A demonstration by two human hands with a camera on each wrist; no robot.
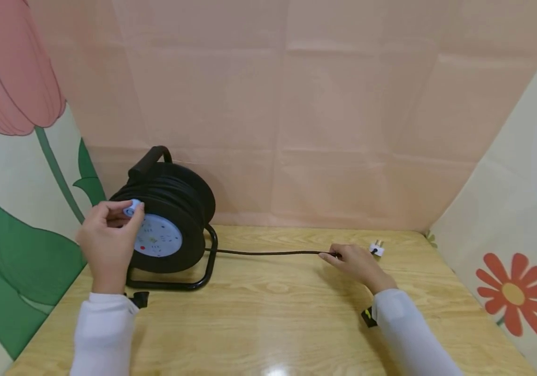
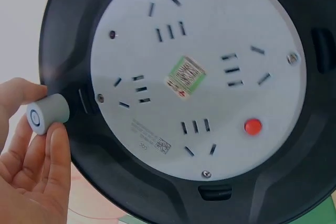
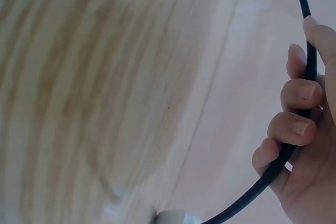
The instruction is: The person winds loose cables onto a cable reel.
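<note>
A black cable reel point(image 1: 193, 209) stands on its tube frame at the left of the table, its pale socket disc point(image 2: 205, 93) with a red button point(image 2: 253, 126) facing the person. My left hand point(image 1: 110, 224) pinches the light-coloured crank knob point(image 2: 48, 114) at the reel's rim between thumb and fingers. A black cable point(image 1: 268, 254) runs nearly straight from the reel's lower right side to my right hand point(image 1: 355, 263), whose fingers curl round it. Just beyond that hand lies the white plug point(image 1: 377, 249) on the cable's end, its pins pointing to the back.
The wooden table point(image 1: 259, 313) meets a pink backdrop point(image 1: 287, 130) at its far edge. Printed flower panels close off both sides. The reel's black carrying handle point(image 1: 148, 163) rises at its top, and its frame point(image 1: 169, 285) juts toward the person.
</note>
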